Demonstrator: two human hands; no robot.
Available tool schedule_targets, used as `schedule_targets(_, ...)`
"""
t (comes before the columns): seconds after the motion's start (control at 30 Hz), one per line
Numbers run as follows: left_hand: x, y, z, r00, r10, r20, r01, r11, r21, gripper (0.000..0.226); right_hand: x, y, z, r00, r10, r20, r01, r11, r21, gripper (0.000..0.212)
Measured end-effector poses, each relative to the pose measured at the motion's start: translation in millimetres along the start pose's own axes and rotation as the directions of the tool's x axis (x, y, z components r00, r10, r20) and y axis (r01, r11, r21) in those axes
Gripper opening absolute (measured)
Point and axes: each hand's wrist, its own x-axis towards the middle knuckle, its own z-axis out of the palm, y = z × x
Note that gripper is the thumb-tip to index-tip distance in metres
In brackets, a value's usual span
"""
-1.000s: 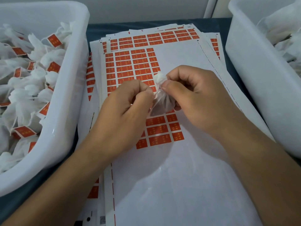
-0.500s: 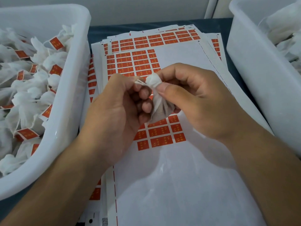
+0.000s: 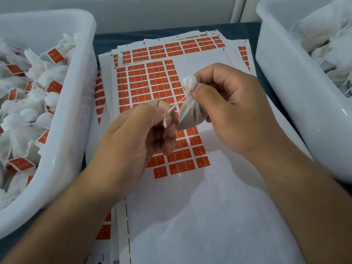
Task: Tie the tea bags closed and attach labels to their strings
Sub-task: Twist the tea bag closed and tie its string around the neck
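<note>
right hand [image 3: 231,109]: my thumb and fingers are pinched tight on the neck of the bag [image 3: 188,113], just under the gathered top, so it hangs over the label sheet [image 3: 190,216]

left hand [image 3: 137,141]: fingers curled in, thumb and forefinger pinching the string [image 3: 176,107] near its loose end

string: runs taut from the bag's neck down-left to my left fingers

labels [image 3: 150,84]: orange stickers in rows on the sheets, right under both hands

left bin [image 3: 72,130]: full of tied bags with orange tags

right bin [image 3: 285,88]: white bags, no tags that I can see
</note>
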Motion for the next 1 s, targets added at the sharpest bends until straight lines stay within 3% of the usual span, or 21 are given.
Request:
schedule_targets(0.2,9,-5,-2,0.996,0.023,-0.086,-0.02,0.999,0.043,0.033,0,0,0,1.0,0.004,-0.006,-0.004,1.0,0.023,0.009)
schedule_targets(0.33,10,-7,-2,0.978,0.078,-0.195,-0.026,0.966,0.257,0.054,-2,0,2,1.0,-0.011,0.02,0.01,1.0,0.006,0.008)
schedule_targets(0.43,5,-3,4,0.978,0.129,-0.163,-0.065,0.936,0.346,0.05,-3,1,5,0.998,-0.035,0.048,0.036,0.999,-0.019,0.01)
schedule_targets(0.53,-3,-1,12,0.963,0.268,-0.039,-0.227,0.877,0.423,0.042,-4,3,5,0.996,-0.051,0.079,0.053,0.998,-0.029,0.008)
schedule_targets(0.67,-5,0,10,0.965,0.264,0.001,-0.251,0.914,0.318,0.042,-5,5,8,0.992,-0.027,0.119,0.029,0.999,-0.021,0.012)
schedule_targets(0.87,-1,-2,-1,0.989,0.11,-0.103,-0.106,0.993,0.046,0.038,-6,3,8,0.949,-0.006,0.314,-0.039,0.99,0.139,0.02)
schedule_targets(1.0,-1,-1,-2,0.995,0.077,-0.065,-0.085,0.987,-0.136,0.04,-5,1,7,0.944,-0.032,0.329,-0.046,0.973,0.226,0.017)
